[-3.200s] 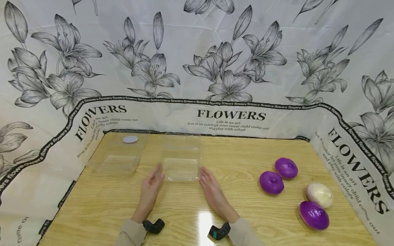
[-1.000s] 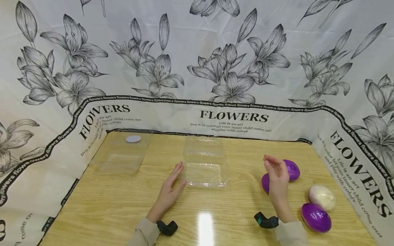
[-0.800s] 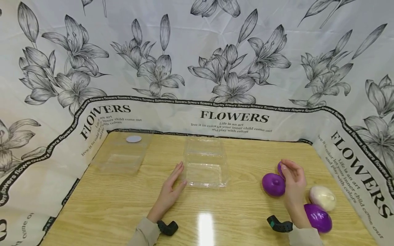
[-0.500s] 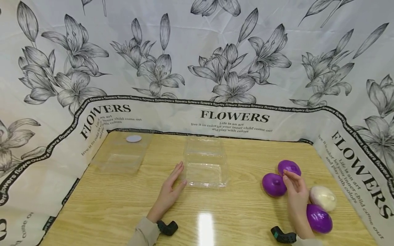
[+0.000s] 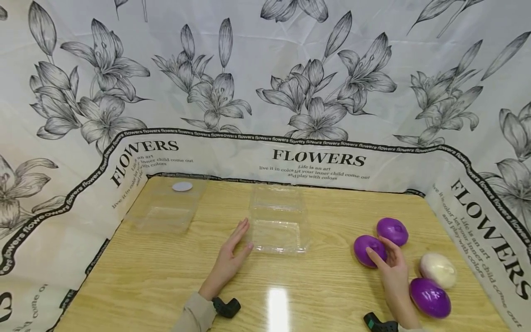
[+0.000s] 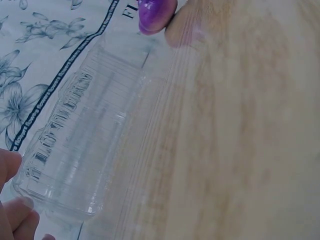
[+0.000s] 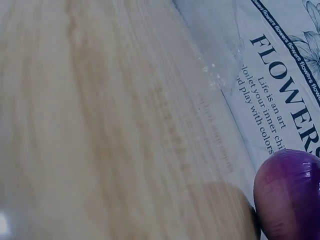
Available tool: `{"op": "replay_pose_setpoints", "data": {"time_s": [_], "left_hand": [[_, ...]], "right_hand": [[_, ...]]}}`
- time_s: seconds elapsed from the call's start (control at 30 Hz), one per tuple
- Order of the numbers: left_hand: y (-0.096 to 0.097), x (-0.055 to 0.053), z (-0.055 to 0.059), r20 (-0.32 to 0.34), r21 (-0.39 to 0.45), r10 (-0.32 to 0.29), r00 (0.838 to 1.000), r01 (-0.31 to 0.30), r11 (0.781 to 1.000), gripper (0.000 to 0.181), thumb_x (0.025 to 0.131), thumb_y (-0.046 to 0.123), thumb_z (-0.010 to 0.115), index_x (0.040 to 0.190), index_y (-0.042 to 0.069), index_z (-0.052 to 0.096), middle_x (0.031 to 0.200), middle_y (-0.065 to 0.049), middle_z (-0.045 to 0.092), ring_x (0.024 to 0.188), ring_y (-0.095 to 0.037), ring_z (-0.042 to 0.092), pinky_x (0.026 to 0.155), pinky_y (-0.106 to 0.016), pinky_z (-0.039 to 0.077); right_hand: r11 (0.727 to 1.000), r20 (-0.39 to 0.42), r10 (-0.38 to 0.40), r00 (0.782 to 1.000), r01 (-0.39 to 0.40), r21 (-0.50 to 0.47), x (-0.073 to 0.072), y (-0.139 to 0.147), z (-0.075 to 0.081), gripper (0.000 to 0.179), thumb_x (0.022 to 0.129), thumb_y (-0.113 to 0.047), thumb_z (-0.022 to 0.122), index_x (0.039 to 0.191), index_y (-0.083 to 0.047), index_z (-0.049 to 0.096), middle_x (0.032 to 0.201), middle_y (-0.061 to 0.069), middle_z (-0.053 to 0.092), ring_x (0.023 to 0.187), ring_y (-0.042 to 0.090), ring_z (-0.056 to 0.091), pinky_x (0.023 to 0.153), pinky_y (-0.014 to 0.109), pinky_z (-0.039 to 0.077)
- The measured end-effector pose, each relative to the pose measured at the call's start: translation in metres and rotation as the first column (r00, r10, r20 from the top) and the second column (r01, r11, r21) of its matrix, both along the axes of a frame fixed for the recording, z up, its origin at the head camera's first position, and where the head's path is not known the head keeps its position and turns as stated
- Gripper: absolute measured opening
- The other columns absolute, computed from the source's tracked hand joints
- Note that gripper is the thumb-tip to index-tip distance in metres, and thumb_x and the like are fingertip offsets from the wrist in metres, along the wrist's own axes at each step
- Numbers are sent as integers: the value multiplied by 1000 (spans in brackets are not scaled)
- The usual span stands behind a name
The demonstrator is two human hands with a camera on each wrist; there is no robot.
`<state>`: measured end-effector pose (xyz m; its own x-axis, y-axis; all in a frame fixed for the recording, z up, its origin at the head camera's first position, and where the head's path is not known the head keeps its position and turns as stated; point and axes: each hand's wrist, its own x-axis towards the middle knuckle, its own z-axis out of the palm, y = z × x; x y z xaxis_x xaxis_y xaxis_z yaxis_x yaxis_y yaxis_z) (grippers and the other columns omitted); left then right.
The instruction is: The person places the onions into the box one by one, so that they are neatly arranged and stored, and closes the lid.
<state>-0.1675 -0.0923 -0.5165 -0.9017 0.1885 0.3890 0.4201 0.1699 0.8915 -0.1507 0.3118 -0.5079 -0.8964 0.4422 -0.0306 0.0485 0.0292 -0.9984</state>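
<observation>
A clear plastic clamshell box point(image 5: 275, 236) stands with its lid up on the wooden table, in the middle of the head view. My left hand point(image 5: 227, 262) lies along its left side, fingers extended and fingertips right at the wall. At the right, my right hand point(image 5: 392, 272) holds a purple onion point(image 5: 364, 251), thumb over its top and fingers at its right side. A second purple onion point(image 5: 392, 231) sits just behind it. In the right wrist view a purple onion point(image 7: 290, 195) shows at the lower right, while the fingers are out of sight.
A white onion point(image 5: 438, 269) and another purple onion point(image 5: 430, 297) sit together near the right edge. Another clear box point(image 5: 163, 219) with a white oval label point(image 5: 182, 186) stands at the back left. Flower-printed cloth point(image 5: 319, 157) walls the table's back and sides.
My right hand has left the box and gone right, over the back onion, then down onto the nearer purple one. The box and my left hand have shifted right, then stayed still.
</observation>
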Motion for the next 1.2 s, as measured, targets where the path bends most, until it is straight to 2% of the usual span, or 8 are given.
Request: {"op": "replay_pose_setpoints", "data": {"time_s": [0.17,0.23,0.4,0.7,0.9,1.03,1.2], "left_hand": [[0,0,0,13,3,-2,1000,2,1000,53,98,4,60,147,-4,41,158,-21,30,147,-43,19,119,-22,14],[0,0,0,12,-2,-1,1000,1,1000,53,98,4,60,147,-4,41,158,-21,30,147,-43,19,120,-24,14],[-1,1,0,11,-8,-1,1000,1,1000,53,98,4,60,147,-3,42,157,-21,31,146,-43,20,120,-23,14],[0,1,1,16,-12,3,1000,-3,1000,53,98,7,60,147,-1,42,158,-19,31,147,-41,20,120,-25,15],[1,2,1,33,-3,-11,999,12,1000,53,99,8,59,148,-1,40,159,-19,29,148,-39,19,119,-22,14],[1,3,1,39,1,-13,999,13,1000,53,100,8,59,148,-1,40,159,-19,29,148,-38,19,120,-22,14],[0,2,2,30,-4,-7,1000,8,1000,53,99,7,59,148,-3,40,158,-20,30,147,-40,20,121,-33,16]], "right_hand": [[989,100,66,993,-79,128,1,2,-7,84,86,-10,78,155,-13,30,156,7,35,141,13,35,107,10,33],[980,111,64,992,-83,181,1,2,-9,87,85,-10,80,155,-13,30,157,10,34,141,14,35,107,9,32],[974,118,51,992,-75,215,0,2,-11,87,84,-12,81,155,-14,30,158,10,34,142,15,35,108,10,32],[969,153,43,987,-78,235,0,2,-8,87,86,-18,80,156,-14,28,157,10,34,140,19,36,102,7,35],[977,168,34,985,-68,202,-5,0,0,87,86,-20,80,156,-14,27,160,9,31,143,18,32,108,10,32],[983,167,59,984,-86,161,-10,-5,10,89,86,-24,80,157,-17,26,162,7,26,145,20,29,112,14,30],[981,122,108,987,-126,147,-16,-16,29,87,88,-28,78,157,-18,26,162,7,24,147,21,27,112,16,32]]}}
